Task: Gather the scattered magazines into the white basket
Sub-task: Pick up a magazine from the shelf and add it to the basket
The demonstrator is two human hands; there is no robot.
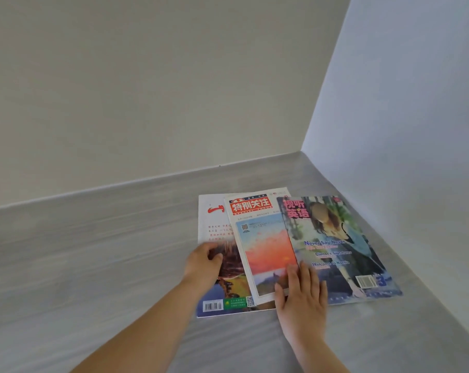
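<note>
Three magazines lie overlapped on the grey surface near the corner. The left magazine point(214, 219) is white with red script and a barcode at its bottom. The middle magazine point(260, 238) has a red title block and a sunset picture. The right magazine point(343, 246) has a blue-green cover with a person on it and lies on top. My left hand point(203, 265) curls over the left edge of the left magazine, fingers on its cover. My right hand point(300, 294) lies flat, fingers apart, across the bottom of the middle and right magazines. No white basket is in view.
The grey wood-grain surface point(93, 265) runs to a pale wall point(147, 90) behind and a bluish wall point(402, 117) on the right, which meet in a corner just beyond the magazines.
</note>
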